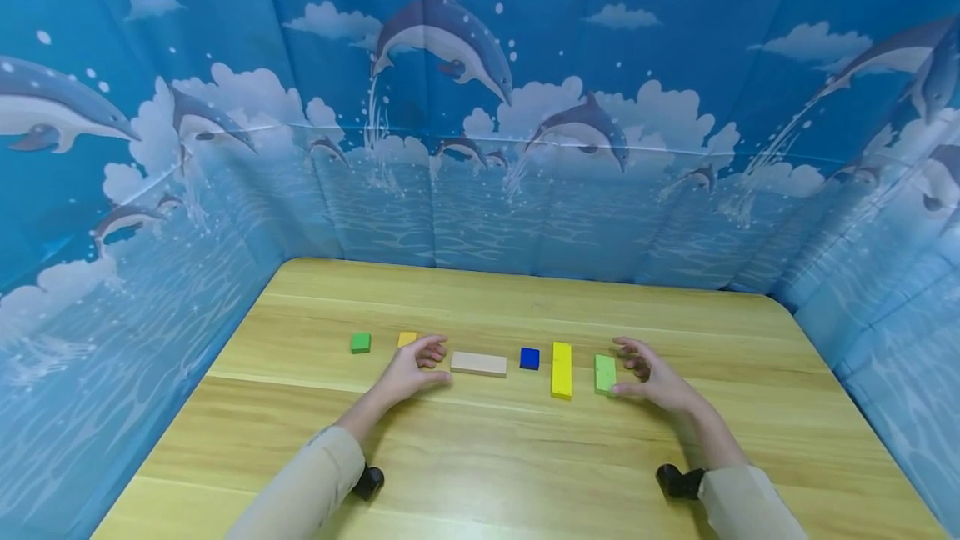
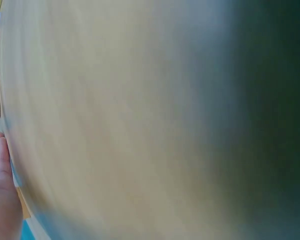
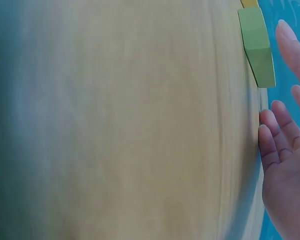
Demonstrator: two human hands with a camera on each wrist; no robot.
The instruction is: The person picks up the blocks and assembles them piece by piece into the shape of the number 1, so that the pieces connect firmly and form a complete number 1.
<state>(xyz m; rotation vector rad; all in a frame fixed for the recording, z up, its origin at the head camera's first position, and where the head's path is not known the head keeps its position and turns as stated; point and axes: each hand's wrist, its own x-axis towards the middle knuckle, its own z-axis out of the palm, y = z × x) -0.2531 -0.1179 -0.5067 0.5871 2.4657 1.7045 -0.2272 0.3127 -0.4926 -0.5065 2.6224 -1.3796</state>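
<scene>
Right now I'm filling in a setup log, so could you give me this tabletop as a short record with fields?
Blocks, left to right in the head view: green block, orange block, beige block, blue block, yellow block, light green block
Partly hidden: orange block, behind the left hand
Left hand: near the orange block and beige block, holding nothing
Right hand: beside the light green block, not gripping it; contact unclear
Surface: wood-patterned table
Backdrop: blue dolphin-print curtain
</scene>
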